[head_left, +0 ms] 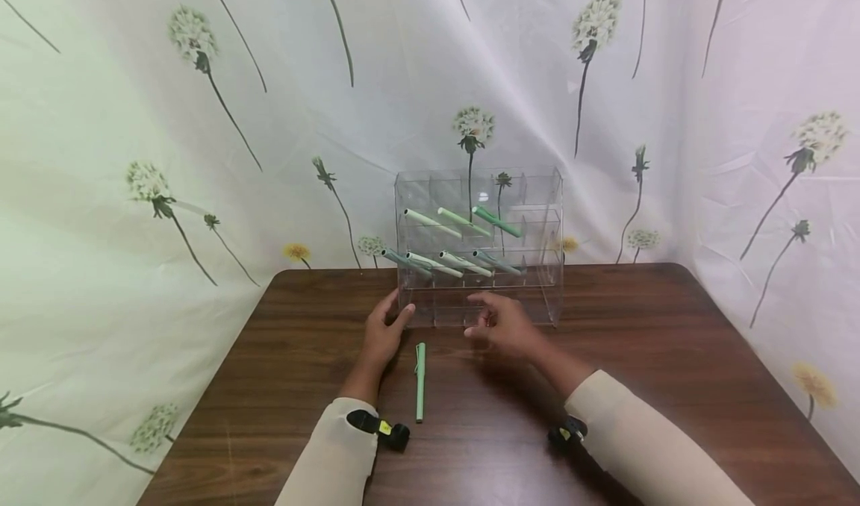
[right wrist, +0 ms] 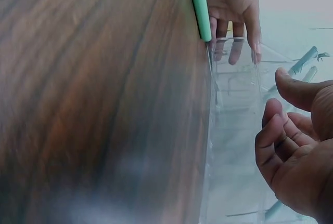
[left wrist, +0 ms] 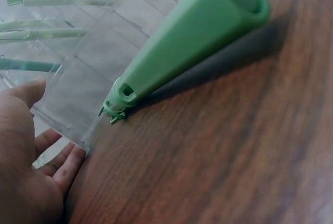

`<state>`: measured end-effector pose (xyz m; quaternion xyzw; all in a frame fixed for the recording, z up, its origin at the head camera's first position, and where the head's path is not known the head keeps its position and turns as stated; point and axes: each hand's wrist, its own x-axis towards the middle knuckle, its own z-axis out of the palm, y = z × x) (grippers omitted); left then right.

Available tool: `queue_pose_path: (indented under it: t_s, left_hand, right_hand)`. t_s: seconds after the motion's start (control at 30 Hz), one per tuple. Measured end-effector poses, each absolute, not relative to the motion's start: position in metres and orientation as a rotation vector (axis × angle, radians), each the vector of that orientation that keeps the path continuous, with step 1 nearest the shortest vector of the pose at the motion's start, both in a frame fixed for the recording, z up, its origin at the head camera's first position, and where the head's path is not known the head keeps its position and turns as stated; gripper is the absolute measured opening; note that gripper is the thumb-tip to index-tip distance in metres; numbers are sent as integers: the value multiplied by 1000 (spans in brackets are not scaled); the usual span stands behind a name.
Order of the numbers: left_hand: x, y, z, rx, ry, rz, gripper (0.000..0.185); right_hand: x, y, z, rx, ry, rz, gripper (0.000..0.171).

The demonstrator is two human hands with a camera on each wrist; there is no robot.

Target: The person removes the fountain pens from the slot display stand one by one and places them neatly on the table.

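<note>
A clear acrylic pen rack (head_left: 549, 297) with stepped rows of compartments stands on the table. At its lower left corner my left hand (head_left: 386, 332) grips the side panel, thumb in front and fingers behind, as the left wrist view shows. My right hand (head_left: 502, 328) hovers before the bottom row, fingers loosely bent, nothing in them. A light green pen (head_left: 419, 383) with a clip lies on the table between the hands, clip end toward the rack. Three pens lean in an upper row, the rightmost a darker green pen (head_left: 497, 221). Several pale and teal pens (head_left: 437, 265) lean in the row below.
The brown wooden table (head_left: 269, 386) reaches back to a white curtain (head_left: 302, 118) printed with dandelions, close behind the rack. Black cameras are strapped on both wrists, over light sleeves (head_left: 638, 424).
</note>
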<state>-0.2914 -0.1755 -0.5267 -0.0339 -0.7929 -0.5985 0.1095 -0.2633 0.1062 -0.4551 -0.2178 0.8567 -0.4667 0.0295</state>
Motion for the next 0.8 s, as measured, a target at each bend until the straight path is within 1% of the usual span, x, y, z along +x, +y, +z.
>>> queue_pose_path:
  t_s: [0.1, 0.4, 0.8]
  left_hand:
    - [-291, -176, -527, -92, -2338, -1761, 58]
    - [-290, -175, -527, -81, -2341, -1765, 59]
    - [-290, -174, -527, -99, -2326, -1751, 58]
  right_hand:
    - [-265, 110, -452, -646, 2661, -1460, 63]
    - [-270, 119, -452, -657, 2853, -1411, 56]
    - [-279, 124, -438, -590, 2958, -1524, 57]
